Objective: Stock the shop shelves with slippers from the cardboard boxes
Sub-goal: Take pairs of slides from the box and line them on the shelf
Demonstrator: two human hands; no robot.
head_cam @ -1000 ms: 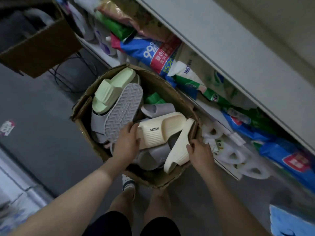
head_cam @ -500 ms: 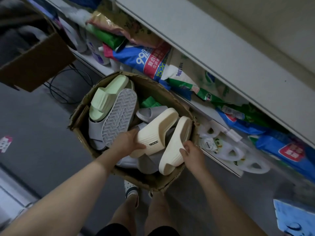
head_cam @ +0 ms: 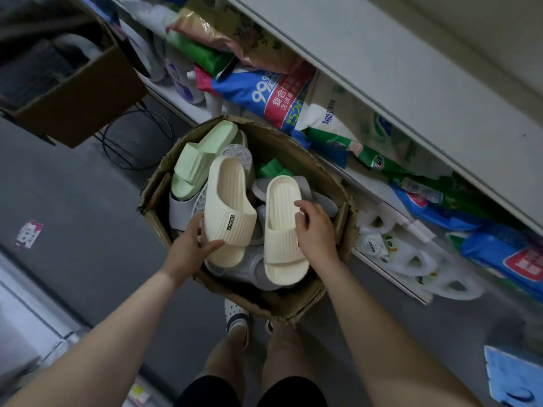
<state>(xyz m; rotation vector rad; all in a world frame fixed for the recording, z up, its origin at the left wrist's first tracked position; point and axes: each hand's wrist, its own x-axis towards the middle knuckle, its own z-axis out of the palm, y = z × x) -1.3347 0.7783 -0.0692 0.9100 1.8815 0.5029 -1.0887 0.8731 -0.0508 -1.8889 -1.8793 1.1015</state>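
Cardboard box (head_cam: 293,308) is sitting on the floor left of the shelf (head_cam: 411,98). Over it, the left cream slipper (head_cam: 226,207) and right cream slipper (head_cam: 282,230) are being gripped by the left hand (head_cam: 191,245) and right hand (head_cam: 317,233), fingers curling round each.

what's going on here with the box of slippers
A person stands over an open cardboard box on the floor beside a shop shelf. The left hand grips a cream slipper with a black label and the right hand grips a second cream slipper, both held over the box. A pale green slipper and grey slippers lie inside. The shelf holds bags; no slippers are on it yet.
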